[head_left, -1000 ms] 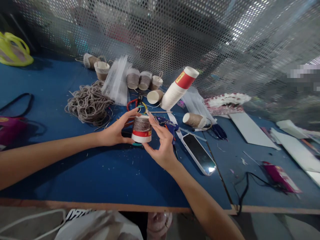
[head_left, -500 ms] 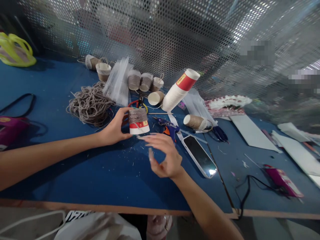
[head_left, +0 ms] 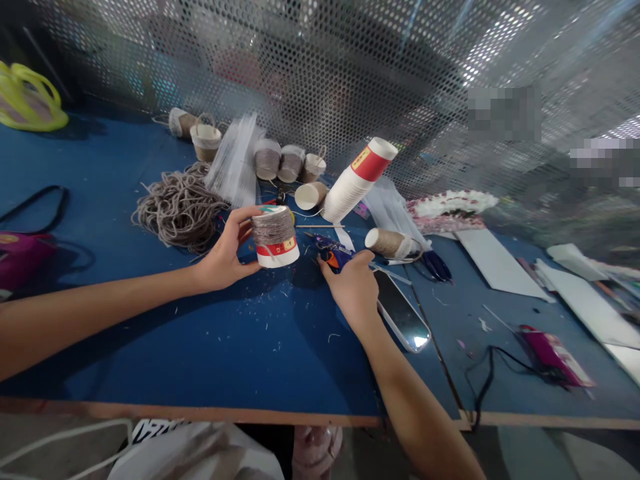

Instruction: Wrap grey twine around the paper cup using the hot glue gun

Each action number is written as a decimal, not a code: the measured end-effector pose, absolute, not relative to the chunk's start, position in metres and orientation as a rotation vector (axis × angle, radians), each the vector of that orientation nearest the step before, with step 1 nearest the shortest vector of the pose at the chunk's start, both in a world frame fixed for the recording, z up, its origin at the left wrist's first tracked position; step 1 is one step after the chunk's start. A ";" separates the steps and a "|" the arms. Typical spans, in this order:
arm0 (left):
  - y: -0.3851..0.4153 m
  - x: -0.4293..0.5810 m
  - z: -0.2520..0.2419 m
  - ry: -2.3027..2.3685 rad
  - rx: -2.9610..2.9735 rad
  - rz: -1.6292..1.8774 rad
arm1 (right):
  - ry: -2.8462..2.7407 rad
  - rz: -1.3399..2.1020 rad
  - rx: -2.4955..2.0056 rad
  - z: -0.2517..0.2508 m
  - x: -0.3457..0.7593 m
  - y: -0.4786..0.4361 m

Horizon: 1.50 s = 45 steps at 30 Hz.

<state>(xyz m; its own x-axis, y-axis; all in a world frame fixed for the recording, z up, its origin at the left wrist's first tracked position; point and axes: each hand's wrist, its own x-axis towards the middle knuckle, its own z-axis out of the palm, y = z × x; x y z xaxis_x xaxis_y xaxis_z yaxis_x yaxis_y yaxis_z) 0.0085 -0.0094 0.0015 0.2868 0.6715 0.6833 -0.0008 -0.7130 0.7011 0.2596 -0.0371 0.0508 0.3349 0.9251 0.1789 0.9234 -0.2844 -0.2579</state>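
My left hand (head_left: 227, 253) is closed around a paper cup (head_left: 275, 237), fingers at its rim and thumb low on its side. Grey-brown cord is wound round much of the cup; a red band and white paper show at the other end. To the right, my right hand (head_left: 353, 283) is closed on a blue glue gun (head_left: 339, 255) with an orange trigger, which lies on the table with its nozzle pointing left. Part of the gun is hidden under the fingers. A loose heap of the same cord (head_left: 175, 210) lies left of the cup.
Behind my hands stands a leaning stack of paper cups (head_left: 357, 180). Several cord-wrapped cups (head_left: 267, 160) line the back near a perforated metal screen (head_left: 300, 73). A phone (head_left: 403, 313) lies beside my right wrist. A thin stick (head_left: 320, 227) and white mesh (head_left: 235, 163) are also there.
My right hand has moved from beside the cup to the right and closed on the glue gun. My left hand still holds the cup, now tilted so its top shows more.
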 end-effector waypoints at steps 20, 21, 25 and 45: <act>-0.015 -0.002 0.018 0.484 1.840 1.076 | -2.465 -0.625 -0.689 0.063 0.244 -0.070; -0.015 -0.003 0.018 0.467 1.817 1.054 | -2.468 -0.645 -0.652 0.065 0.245 -0.070; -0.014 -0.005 0.020 0.452 1.712 0.957 | -2.484 -0.594 -0.607 0.070 0.249 -0.073; -0.012 -0.007 0.017 0.476 1.591 0.926 | -2.497 -0.391 -0.751 0.066 0.246 -0.076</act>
<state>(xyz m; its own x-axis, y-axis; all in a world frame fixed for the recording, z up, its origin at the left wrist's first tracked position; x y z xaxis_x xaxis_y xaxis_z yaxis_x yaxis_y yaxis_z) -0.0068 -0.0121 0.0173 0.6028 0.7381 0.3031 -0.1830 -0.2418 0.9529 0.2464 -0.0762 0.0664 -0.7229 0.4342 0.5376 0.5778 0.8065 0.1256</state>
